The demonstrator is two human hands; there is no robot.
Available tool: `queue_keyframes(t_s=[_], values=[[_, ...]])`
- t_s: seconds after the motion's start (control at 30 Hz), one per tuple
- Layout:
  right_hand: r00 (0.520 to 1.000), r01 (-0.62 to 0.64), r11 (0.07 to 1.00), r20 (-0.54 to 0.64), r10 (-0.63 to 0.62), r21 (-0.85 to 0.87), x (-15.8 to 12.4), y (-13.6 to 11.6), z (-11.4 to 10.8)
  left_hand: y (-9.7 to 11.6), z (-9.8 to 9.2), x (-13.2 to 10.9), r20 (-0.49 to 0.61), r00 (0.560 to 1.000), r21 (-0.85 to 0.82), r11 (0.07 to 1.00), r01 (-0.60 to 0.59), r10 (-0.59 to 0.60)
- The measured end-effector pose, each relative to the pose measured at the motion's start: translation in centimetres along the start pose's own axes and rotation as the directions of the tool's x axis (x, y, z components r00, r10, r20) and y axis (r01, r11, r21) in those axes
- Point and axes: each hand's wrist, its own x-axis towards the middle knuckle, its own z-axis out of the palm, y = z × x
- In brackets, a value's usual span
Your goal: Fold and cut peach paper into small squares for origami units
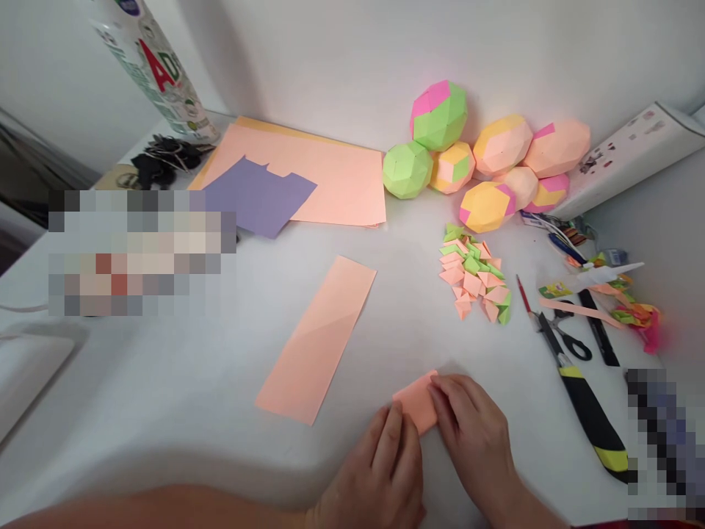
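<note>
- Here I am, right over a folded piece of peach paper [419, 404], on the tabletop [209, 382] with both my hands on it; call it the centre of the clock, twelve pointing away from me.
- My left hand [380, 455] comes in from seven o'clock, fingers bunched close, tips holding the paper's left edge; the thumb is hidden, so I can't tell where it sits.
- My right hand [479, 433], over at four, has thumb and forefinger narrowed on the right edge, up near the top corner.
- Out at ten o'clock, a peach paper strip [316, 342] lies flat and slanting, apart from my fingers.
- At one, look at that heap of little folded paper units [474, 275], peach and green, all jumbled together!
- Beyond it, between twelve and one, a cluster of faceted paper balls [501, 147] in green, peach, pink and yellow crowds against the wall [330, 59].
- Round to eleven: a purple sheet [258, 198] with a ragged top edge lies across larger peach sheets [341, 173].
- Over at two, black-handled scissors [576, 345]; at three, a black-and-yellow cutter [589, 415], handle slanting towards me.
</note>
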Motion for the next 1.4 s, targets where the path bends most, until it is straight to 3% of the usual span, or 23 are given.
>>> queue_keyframes(t_s=[0.47,0.67,0.83,1.17,1.4], values=[[0.998,-0.021,1.0,-0.062,0.022,0.013,0.1,-0.1,0.3,-0.2,-0.2,-0.1,0.079,0.996,0.038,0.998,-0.043,0.04],[0.997,-0.059,0.998,-0.054,0.061,0.031,0.1,-0.1,0.3,0.0,-0.1,-0.1,0.061,0.998,0.056,0.998,-0.025,0.021],[0.998,-0.037,0.999,-0.059,0.037,-0.003,0.3,-0.2,0.2,0.1,-0.1,-0.2,0.029,1.0,0.049,0.999,-0.006,0.005],[0.998,-0.014,0.998,-0.067,0.011,-0.057,0.4,-0.4,0.2,-0.1,-0.6,0.0,0.094,0.995,0.051,0.998,-0.043,0.038],[0.997,-0.025,0.997,-0.075,0.02,-0.07,0.5,-0.5,0.3,-0.8,-1.3,0.6,0.247,0.944,0.089,0.965,-0.245,0.217]])
